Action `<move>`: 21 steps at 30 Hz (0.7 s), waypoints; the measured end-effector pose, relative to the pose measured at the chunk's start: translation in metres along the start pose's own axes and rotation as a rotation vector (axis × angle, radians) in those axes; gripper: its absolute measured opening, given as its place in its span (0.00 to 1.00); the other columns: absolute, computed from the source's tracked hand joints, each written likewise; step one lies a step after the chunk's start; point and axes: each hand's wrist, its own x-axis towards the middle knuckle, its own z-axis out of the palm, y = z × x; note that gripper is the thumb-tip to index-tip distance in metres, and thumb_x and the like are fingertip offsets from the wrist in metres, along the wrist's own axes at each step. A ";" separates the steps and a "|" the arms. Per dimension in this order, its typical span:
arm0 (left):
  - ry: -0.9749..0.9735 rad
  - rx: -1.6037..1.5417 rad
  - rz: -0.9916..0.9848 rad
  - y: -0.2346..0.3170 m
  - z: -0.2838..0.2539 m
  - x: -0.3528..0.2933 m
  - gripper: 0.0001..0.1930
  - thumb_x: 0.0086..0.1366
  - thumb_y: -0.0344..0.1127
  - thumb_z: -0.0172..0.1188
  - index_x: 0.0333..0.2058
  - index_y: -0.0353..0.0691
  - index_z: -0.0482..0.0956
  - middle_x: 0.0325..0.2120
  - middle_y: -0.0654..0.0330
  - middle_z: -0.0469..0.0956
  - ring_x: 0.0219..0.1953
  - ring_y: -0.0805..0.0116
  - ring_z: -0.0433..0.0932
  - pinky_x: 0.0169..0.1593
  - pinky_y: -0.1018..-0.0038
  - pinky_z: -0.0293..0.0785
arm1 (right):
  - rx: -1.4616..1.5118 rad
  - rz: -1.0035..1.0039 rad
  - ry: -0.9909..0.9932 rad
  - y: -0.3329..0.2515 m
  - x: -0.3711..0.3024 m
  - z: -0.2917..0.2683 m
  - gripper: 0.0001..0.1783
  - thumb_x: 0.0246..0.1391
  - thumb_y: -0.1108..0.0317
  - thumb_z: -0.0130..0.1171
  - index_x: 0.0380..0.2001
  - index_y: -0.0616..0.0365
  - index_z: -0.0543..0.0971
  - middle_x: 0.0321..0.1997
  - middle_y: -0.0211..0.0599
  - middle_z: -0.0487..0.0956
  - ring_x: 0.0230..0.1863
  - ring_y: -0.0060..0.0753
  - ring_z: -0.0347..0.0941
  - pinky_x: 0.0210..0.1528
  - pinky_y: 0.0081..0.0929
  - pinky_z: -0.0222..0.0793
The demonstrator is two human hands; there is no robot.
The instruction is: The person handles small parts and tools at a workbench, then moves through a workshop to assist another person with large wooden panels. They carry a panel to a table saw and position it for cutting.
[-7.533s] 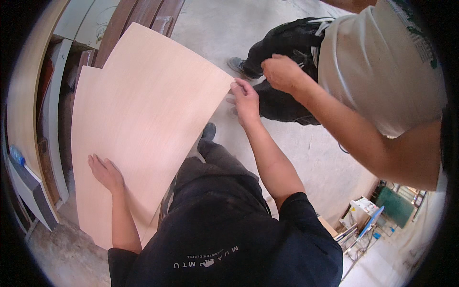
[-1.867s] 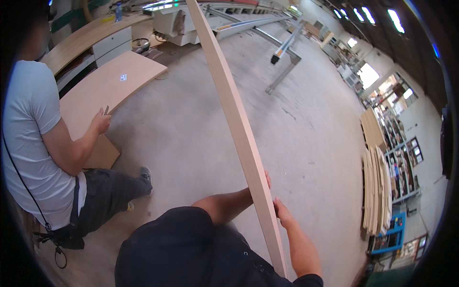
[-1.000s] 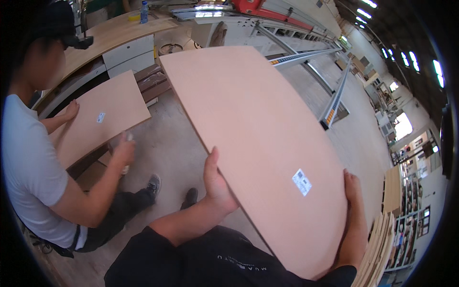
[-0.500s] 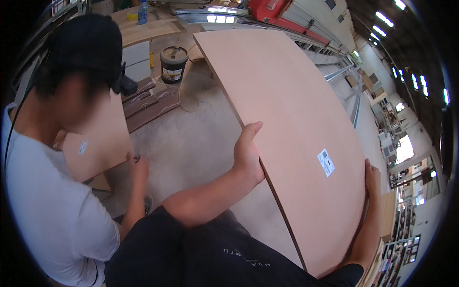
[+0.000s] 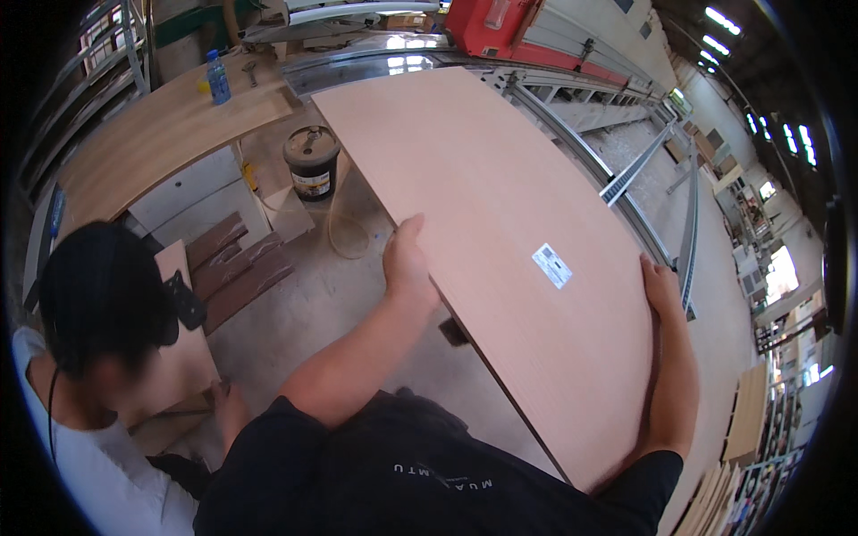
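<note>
A large pale wooden panel (image 5: 500, 196) stretches away in front of me, tilted, with a white label (image 5: 552, 266) on its face. My left hand (image 5: 411, 261) grips its left long edge, thumb on top and the fingers hidden beneath. On the opposite long edge, my right hand (image 5: 661, 284) is closed round the board, and that forearm runs along its side. The panel's near end reaches my dark shirt.
At the left, a person in a cap (image 5: 107, 304) handles another panel (image 5: 183, 357). A black bucket (image 5: 311, 165) stands on the floor beside brown boards (image 5: 246, 277). Behind are a wooden bench (image 5: 161, 134) with a blue bottle (image 5: 217, 79), a red machine (image 5: 492, 31) and metal rails (image 5: 639, 165).
The panel and both my hands have shifted left in view, and its far end lies nearer the machine bed. The person at the left now appears lower, with more of the bench showing.
</note>
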 end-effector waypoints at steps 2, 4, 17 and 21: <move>0.000 -0.008 -0.026 0.012 -0.001 0.038 0.22 0.66 0.38 0.51 0.54 0.29 0.65 0.51 0.47 0.72 0.53 0.50 0.73 0.56 0.55 0.72 | -0.016 0.000 -0.009 -0.024 0.027 0.018 0.38 0.62 0.39 0.41 0.37 0.68 0.82 0.42 0.68 0.77 0.50 0.65 0.73 0.54 0.48 0.66; -0.008 0.006 -0.030 0.026 -0.003 0.070 0.23 0.67 0.39 0.50 0.55 0.29 0.65 0.52 0.47 0.72 0.55 0.50 0.72 0.57 0.55 0.70 | 0.019 0.019 -0.073 -0.045 0.048 0.031 0.38 0.62 0.38 0.41 0.39 0.67 0.82 0.44 0.67 0.77 0.52 0.64 0.72 0.56 0.48 0.65; 0.086 0.193 -0.031 0.103 0.000 0.234 0.26 0.68 0.43 0.47 0.59 0.30 0.64 0.57 0.47 0.70 0.59 0.49 0.69 0.62 0.55 0.66 | 0.055 0.087 -0.078 -0.168 0.154 0.121 0.35 0.60 0.38 0.45 0.36 0.62 0.84 0.39 0.61 0.80 0.46 0.61 0.76 0.50 0.48 0.70; 0.137 0.205 -0.015 0.105 -0.015 0.258 0.27 0.68 0.44 0.46 0.59 0.32 0.64 0.57 0.47 0.69 0.59 0.50 0.69 0.62 0.55 0.65 | 0.071 0.103 -0.056 -0.179 0.167 0.132 0.34 0.60 0.38 0.45 0.35 0.61 0.84 0.38 0.59 0.81 0.45 0.61 0.77 0.49 0.47 0.71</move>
